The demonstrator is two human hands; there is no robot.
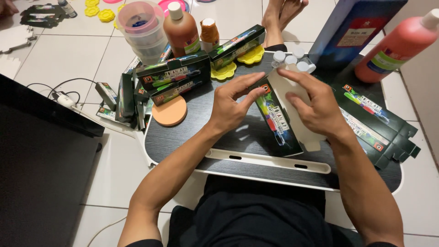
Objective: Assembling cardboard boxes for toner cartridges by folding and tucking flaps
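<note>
Both hands hold one partly folded black carton (275,120) with colourful print and a white inside, above a dark lap table (228,137). My left hand (230,106) pinches its left edge with thumb and fingers. My right hand (311,103) grips the white inner flap from the right. Small white-capped bottles (292,61) stand just beyond the carton's far end.
Folded black cartons (176,75) are stacked at the table's far left, flat ones (375,121) lie at the right. A round orange sponge (169,111), brown bottles (182,29), stacked plastic tubs (141,29), a red bottle (398,45), a blue box (352,27), yellow palettes (238,61), someone's feet (283,16).
</note>
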